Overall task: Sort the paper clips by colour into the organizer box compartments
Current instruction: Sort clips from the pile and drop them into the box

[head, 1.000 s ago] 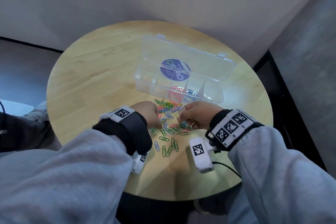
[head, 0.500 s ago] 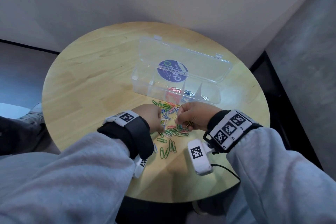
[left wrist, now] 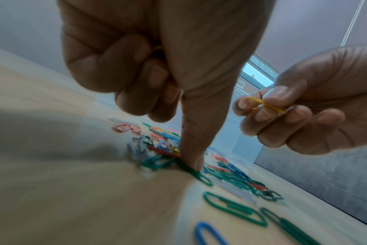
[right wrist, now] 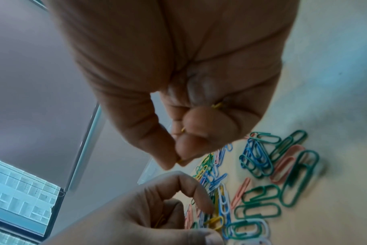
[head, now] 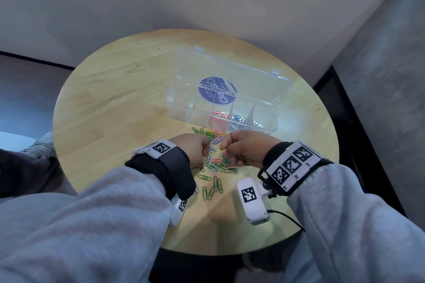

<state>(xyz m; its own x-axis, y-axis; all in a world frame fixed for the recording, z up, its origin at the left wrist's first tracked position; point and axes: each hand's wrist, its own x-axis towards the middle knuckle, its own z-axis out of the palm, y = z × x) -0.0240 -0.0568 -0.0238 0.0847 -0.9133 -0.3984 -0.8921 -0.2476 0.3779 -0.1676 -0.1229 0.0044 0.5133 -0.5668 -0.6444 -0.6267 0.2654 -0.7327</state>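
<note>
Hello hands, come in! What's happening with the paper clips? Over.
Right hand pinching yellow clip. Left hand forefinger pressing into the loose pile, yellow clips tucked in its fist. Organizer box open, reds and blues inside. Nothing blocking.

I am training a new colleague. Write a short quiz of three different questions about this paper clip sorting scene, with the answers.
1. True or false: the lid of the organizer box is closed.
2. What colour is the clip that the right hand pinches? A green, B yellow, C blue.
3. Fill in: the left hand presses one finger down into the ___ of loose clips on the table.

Key: 1 false, the lid stands open. 2 B. 3 pile.
</note>
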